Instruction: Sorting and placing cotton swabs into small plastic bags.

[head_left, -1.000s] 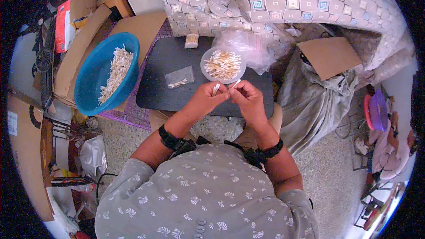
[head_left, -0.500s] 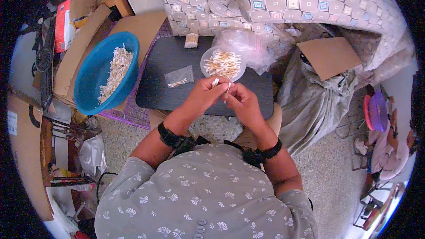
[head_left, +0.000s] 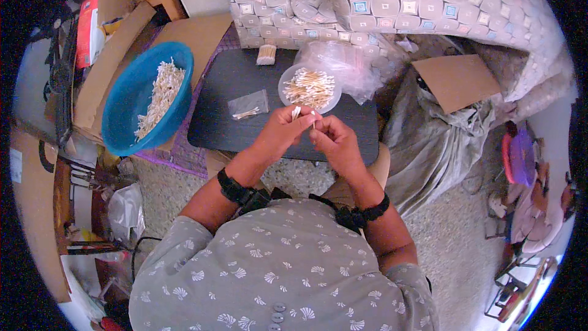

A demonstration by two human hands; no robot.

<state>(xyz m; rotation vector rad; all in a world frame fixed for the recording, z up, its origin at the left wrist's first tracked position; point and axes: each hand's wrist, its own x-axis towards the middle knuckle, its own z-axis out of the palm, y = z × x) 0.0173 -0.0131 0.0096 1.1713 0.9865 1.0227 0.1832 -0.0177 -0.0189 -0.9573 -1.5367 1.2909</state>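
At far left a blue basin (head_left: 131, 110) held a heap of white cotton swabs (head_left: 156, 95); right of it a small clear bag (head_left: 248, 105) and a round clear tub (head_left: 309, 87) of swabs lay on the black board (head_left: 220, 116). The left hand (head_left: 283, 130) and right hand (head_left: 334, 141), fingers pinched, gripped a few swabs (head_left: 304, 113) just near of the tub.

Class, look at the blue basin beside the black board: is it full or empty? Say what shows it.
Partly full. The blue basin holds a heap of white sticks across its middle, while bare blue wall shows around them.
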